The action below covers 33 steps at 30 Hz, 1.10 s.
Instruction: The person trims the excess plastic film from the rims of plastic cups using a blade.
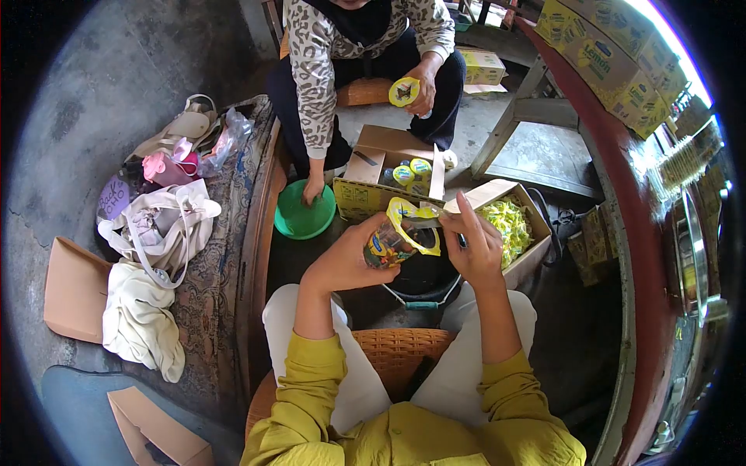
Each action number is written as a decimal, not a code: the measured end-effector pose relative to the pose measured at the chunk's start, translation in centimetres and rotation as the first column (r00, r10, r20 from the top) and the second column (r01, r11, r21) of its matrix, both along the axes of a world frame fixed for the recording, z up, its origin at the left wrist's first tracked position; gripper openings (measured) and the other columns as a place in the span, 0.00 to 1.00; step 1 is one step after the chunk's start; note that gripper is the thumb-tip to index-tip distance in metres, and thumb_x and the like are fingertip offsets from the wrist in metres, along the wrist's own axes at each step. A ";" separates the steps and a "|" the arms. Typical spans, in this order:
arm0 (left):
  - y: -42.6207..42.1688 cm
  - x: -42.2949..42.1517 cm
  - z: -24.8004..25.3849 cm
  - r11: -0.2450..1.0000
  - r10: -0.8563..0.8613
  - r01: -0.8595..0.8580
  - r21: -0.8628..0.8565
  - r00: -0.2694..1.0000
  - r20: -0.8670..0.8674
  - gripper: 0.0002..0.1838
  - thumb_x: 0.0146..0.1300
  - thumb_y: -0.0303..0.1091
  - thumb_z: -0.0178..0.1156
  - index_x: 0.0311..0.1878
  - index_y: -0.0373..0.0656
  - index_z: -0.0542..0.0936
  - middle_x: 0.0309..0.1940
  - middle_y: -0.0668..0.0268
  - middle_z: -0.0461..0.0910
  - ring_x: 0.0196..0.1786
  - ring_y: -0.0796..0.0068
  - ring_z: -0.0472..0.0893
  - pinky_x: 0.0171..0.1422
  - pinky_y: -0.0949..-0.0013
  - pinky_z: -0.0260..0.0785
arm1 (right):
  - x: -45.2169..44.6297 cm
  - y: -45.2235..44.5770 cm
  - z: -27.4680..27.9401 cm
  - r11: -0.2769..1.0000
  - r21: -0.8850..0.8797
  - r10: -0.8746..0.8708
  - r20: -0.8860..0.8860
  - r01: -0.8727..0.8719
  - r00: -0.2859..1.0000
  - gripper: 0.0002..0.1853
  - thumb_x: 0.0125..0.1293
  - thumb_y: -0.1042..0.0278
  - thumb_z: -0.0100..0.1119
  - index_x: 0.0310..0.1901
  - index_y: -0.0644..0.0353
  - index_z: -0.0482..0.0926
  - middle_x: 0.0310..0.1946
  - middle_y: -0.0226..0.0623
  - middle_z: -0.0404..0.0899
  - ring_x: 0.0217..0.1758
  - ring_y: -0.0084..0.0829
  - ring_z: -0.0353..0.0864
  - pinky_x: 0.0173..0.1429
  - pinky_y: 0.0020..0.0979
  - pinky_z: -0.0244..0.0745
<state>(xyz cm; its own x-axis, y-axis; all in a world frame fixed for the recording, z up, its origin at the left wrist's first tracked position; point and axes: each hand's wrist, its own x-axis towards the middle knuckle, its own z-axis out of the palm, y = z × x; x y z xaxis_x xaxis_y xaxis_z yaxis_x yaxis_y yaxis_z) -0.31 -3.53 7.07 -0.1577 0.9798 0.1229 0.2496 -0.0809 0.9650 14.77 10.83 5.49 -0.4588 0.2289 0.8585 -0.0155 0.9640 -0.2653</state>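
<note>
A hand could pass low between the green basin (pixel 298 223) and the black bucket (pixel 435 281). Above the bucket, the left hand (pixel 342 256), the plastic cup (pixel 386 247) and the right hand (pixel 475 250) block a straight way down. The co-worker's lowered arm (pixel 315 116) bars the basin's far side; upright walls hem in the cup carton (pixel 361 204).

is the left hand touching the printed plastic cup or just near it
Touching. The head view shows the left hand wrapped around the side of the printed plastic cup, with no gap between palm and cup.
</note>
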 end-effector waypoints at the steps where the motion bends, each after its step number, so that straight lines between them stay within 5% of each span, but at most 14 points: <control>1: 0.0 0.1 0.1 1.000 -0.015 0.015 -0.013 1.000 0.025 0.28 0.42 0.26 0.64 0.50 0.37 0.68 0.37 0.67 0.76 0.37 0.82 0.73 0.43 0.77 0.66 | 0.0 0.0 0.1 1.000 0.007 -0.002 0.010 0.001 1.000 0.27 0.44 0.85 0.60 0.51 0.70 0.70 0.24 0.35 0.78 0.23 0.29 0.77 0.29 0.28 0.73; 8: 0.2 -0.1 -0.9 0.992 -0.115 0.120 -0.044 0.990 0.086 0.29 0.44 0.24 0.64 0.52 0.37 0.66 0.39 0.66 0.75 0.39 0.83 0.73 0.43 0.77 0.68 | -0.2 -0.4 -0.2 1.000 -0.004 0.025 0.023 -0.025 0.999 0.26 0.44 0.86 0.60 0.50 0.70 0.70 0.24 0.35 0.78 0.24 0.29 0.77 0.28 0.28 0.73; 12: 0.6 0.4 -2.0 0.977 -0.190 0.213 -0.023 0.910 0.368 0.29 0.45 0.22 0.64 0.53 0.38 0.65 0.39 0.63 0.76 0.38 0.81 0.75 0.41 0.77 0.69 | -0.2 -0.6 -0.5 0.999 -0.003 0.034 0.009 -0.034 0.999 0.26 0.44 0.86 0.59 0.50 0.70 0.70 0.24 0.35 0.78 0.24 0.29 0.78 0.28 0.28 0.73; 17: 0.7 0.3 -2.5 0.921 -0.306 0.389 -0.027 0.765 0.567 0.29 0.47 0.24 0.63 0.53 0.37 0.64 0.39 0.58 0.76 0.34 0.76 0.76 0.35 0.76 0.71 | -0.1 -0.5 -0.3 0.998 -0.008 0.059 0.005 -0.059 0.998 0.26 0.43 0.86 0.58 0.50 0.70 0.70 0.25 0.36 0.79 0.25 0.30 0.78 0.28 0.29 0.73; 23: 1.3 1.3 -4.4 0.862 -0.405 0.491 0.124 0.521 0.752 0.32 0.44 0.35 0.66 0.53 0.36 0.64 0.36 0.53 0.75 0.25 0.73 0.76 0.25 0.75 0.69 | 0.1 -0.6 0.1 0.996 -0.009 0.093 0.012 -0.092 0.996 0.25 0.44 0.85 0.57 0.49 0.69 0.71 0.26 0.36 0.79 0.26 0.31 0.78 0.29 0.30 0.73; 26: 1.6 1.3 -4.9 0.809 -0.488 0.545 0.219 0.417 0.767 0.29 0.47 0.32 0.63 0.52 0.36 0.64 0.35 0.54 0.75 0.26 0.75 0.76 0.26 0.74 0.69 | 0.3 -0.7 0.2 0.995 -0.001 0.096 0.035 -0.097 0.995 0.24 0.45 0.84 0.57 0.49 0.67 0.72 0.26 0.36 0.79 0.27 0.31 0.78 0.30 0.30 0.73; 33: 1.6 2.4 -5.9 0.767 -0.458 0.568 0.298 0.159 0.875 0.31 0.41 0.35 0.64 0.49 0.33 0.64 0.31 0.54 0.75 0.21 0.75 0.74 0.22 0.74 0.68 | 0.1 -0.7 0.1 0.994 0.000 0.111 0.052 -0.111 0.992 0.27 0.40 0.82 0.58 0.49 0.65 0.73 0.27 0.36 0.78 0.29 0.32 0.78 0.32 0.30 0.73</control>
<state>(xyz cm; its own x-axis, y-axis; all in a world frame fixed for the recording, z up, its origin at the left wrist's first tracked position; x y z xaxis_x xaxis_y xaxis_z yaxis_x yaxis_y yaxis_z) 2.09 -1.91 1.18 0.4321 0.8790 0.2016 -0.7855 0.2570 0.5630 14.91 10.12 5.55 -0.5249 0.1712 0.8338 -0.1092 0.9579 -0.2654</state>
